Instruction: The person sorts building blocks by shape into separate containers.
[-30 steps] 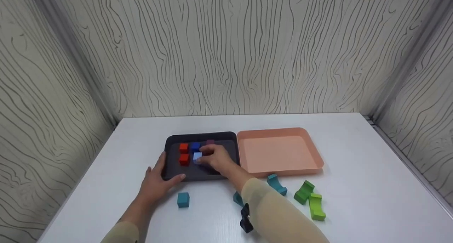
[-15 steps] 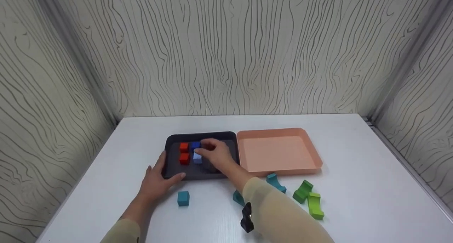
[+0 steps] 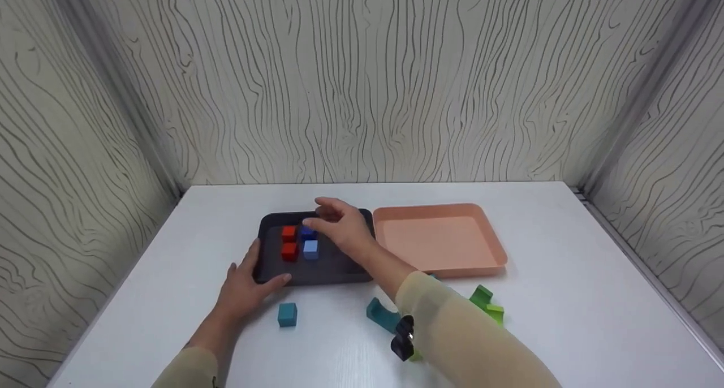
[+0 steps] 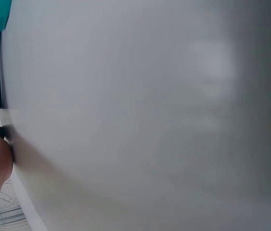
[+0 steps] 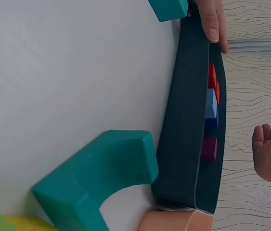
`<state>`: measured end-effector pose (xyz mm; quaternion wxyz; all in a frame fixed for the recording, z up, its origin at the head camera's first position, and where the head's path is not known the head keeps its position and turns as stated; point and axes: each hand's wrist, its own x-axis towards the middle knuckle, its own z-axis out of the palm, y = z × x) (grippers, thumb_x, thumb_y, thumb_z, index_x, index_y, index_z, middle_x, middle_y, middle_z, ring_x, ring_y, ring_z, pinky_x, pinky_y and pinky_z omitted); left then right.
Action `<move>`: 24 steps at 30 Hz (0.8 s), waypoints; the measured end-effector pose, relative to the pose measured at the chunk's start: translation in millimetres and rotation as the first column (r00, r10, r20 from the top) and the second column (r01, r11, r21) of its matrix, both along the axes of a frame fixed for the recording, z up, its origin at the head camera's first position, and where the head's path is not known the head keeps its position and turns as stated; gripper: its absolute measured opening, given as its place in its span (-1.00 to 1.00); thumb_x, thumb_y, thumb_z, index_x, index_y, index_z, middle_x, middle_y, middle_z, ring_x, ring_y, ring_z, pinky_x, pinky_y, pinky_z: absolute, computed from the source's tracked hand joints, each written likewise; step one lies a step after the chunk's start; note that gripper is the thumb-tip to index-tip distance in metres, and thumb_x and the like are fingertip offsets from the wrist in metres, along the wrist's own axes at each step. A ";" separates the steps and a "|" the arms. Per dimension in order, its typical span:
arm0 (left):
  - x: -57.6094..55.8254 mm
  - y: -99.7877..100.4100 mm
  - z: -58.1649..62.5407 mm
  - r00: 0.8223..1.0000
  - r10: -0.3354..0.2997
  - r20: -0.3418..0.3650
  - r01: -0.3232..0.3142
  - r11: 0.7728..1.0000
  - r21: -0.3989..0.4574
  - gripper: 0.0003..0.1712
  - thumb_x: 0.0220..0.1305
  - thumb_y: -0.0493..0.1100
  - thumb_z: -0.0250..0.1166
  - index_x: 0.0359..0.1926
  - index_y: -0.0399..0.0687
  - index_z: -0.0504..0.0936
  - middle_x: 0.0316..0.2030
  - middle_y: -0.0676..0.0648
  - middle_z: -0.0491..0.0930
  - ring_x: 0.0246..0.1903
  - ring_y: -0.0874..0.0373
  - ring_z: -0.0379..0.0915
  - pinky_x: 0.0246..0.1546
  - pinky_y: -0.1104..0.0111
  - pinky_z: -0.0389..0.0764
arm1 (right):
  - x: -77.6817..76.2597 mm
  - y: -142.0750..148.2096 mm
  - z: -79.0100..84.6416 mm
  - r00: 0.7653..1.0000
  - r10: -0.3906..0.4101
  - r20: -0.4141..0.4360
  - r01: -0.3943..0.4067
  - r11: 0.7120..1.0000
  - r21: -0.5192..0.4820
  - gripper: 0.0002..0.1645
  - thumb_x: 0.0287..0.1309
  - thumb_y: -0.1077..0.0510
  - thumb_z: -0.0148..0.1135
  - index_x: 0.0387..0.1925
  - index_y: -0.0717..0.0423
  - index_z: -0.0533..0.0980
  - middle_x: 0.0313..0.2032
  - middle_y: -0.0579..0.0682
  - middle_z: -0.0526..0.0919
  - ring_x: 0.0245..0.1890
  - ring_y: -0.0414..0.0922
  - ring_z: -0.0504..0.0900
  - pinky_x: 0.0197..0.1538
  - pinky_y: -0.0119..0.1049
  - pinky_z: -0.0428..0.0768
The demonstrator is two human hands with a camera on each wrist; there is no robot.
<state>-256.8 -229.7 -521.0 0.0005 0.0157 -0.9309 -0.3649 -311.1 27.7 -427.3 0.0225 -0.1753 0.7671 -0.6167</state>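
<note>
My left hand (image 3: 243, 293) rests at the left end of the black tray (image 3: 334, 272), fingers along its side and thumb by the front rim. Over that tray, my right hand (image 3: 347, 229) is raised with loosely bent fingers and nothing between them. Inside are two red cubes (image 3: 289, 233), a dark blue cube (image 3: 307, 234) partly behind my right thumb, and a light blue cube (image 3: 311, 250). A purple block (image 5: 209, 148) also shows in the tray in the right wrist view; from the head it is hidden behind my right hand.
A peach tray (image 3: 438, 242) adjoins the black one on the right. In front lie a teal cube (image 3: 287, 315) and a teal arch block (image 3: 382, 315). Green (image 3: 481, 296) and lime (image 3: 495, 313) blocks lie near my right sleeve, which covers other pieces. Wood-patterned panels stand behind.
My right hand has let go of the light blue cube, which stays in front of the dark blue one, and has lifted up and back. The left hand keeps its place at the tray.
</note>
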 end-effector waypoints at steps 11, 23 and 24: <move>1.8 -4.0 2.2 1.000 0.008 0.021 -0.008 1.000 -0.009 0.44 0.20 0.56 0.37 0.74 0.07 -0.24 0.69 -0.20 -0.14 0.59 -0.54 -0.41 0.49 -0.38 -0.21 | 13.4 8.6 23.5 0.998 0.059 -0.026 -0.061 0.996 -0.069 -0.26 0.30 -0.03 0.52 0.45 -0.05 0.50 0.27 -0.02 0.63 0.29 -0.03 0.59 0.26 -0.18 0.64; 1.8 1.1 0.7 0.999 0.021 0.035 -0.021 1.000 -0.013 0.44 0.18 0.57 0.37 0.74 0.11 -0.25 0.69 -0.20 -0.13 0.59 -0.55 -0.41 0.48 -0.40 -0.20 | 31.0 20.2 29.4 0.996 0.075 -0.043 -0.078 0.994 -0.071 -0.27 0.32 -0.04 0.50 0.46 -0.07 0.50 0.27 -0.06 0.65 0.27 -0.05 0.59 0.28 -0.22 0.63; 1.5 1.7 1.2 0.999 0.022 0.033 -0.022 1.000 -0.014 0.44 0.18 0.57 0.37 0.74 0.11 -0.24 0.69 -0.20 -0.13 0.59 -0.55 -0.41 0.47 -0.40 -0.19 | 32.9 21.0 29.1 0.996 0.072 -0.044 -0.075 0.995 -0.072 -0.27 0.32 -0.05 0.50 0.46 -0.08 0.50 0.26 -0.07 0.65 0.27 -0.05 0.59 0.28 -0.23 0.62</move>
